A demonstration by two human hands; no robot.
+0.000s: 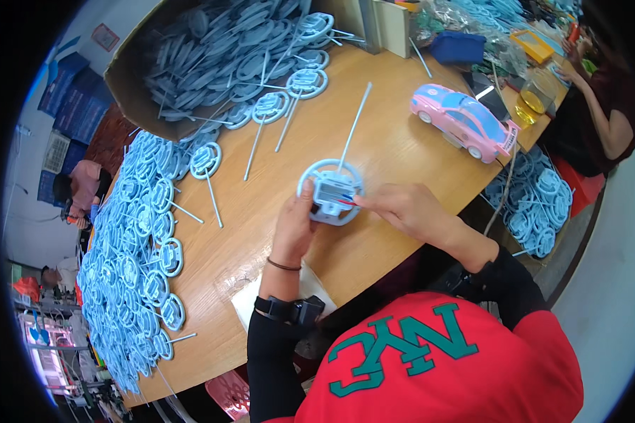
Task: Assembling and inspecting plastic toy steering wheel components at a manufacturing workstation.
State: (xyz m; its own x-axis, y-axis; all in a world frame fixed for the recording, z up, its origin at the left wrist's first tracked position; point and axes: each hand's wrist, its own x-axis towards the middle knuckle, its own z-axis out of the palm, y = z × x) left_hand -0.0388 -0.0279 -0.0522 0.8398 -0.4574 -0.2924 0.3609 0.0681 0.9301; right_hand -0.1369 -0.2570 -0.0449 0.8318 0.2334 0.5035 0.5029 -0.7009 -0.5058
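A light-blue toy steering-wheel controller (324, 176) is held over the table, its hollow back facing up and a long thin rod pointing away from me. My left hand (293, 224) grips its left rim, thumb on top. Thin red and blue wires (344, 200) show inside the casing. At the controller's right side, my right hand (408, 210) has curled fingers, with the index fingertip at the wires; whatever lies between finger and thumb is too small to make out. A pale sheet or pad (317, 285) lies partly under my left forearm.
Many similar controllers are heaped along the left (130, 261) and in a cardboard box (135, 113). A pink toy car (466, 121) stands on the wooden table (254, 211). More controllers (536, 204) lie low at right. A blue bin (457, 48) and another person (610, 120) are beyond.
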